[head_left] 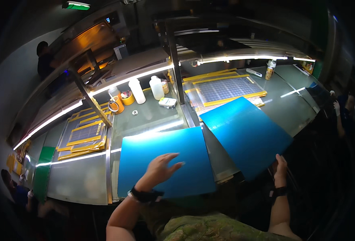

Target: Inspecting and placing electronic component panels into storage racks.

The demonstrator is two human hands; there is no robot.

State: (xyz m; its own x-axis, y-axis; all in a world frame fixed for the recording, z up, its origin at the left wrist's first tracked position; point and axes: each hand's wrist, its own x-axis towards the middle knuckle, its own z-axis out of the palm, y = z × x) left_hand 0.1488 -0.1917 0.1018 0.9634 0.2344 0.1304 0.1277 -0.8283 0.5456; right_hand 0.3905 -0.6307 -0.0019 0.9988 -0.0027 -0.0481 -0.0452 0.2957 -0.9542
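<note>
A flat, glossy blue sheet [185,160] lies on the bench in front of me. My left hand [161,168] is over it, thumb and fingers apart, holding nothing; I cannot tell whether it touches the surface. To the right a second blue sheet [245,136] sits at an angle, its near corner past the bench edge. At that sheet's near right edge is my right hand [280,168], its fingers closed on the rim and partly hidden. The far end of this sheet overlaps a stack of yellow-edged patterned panels [229,89].
White bottles [136,91], an orange container [116,105] and a tape roll [135,113] stand behind the left sheet. More yellow-edged panels [85,134] lie left. A metal post [174,60] rises between bench sections under lit shelves. Other people [45,60] are at the sides.
</note>
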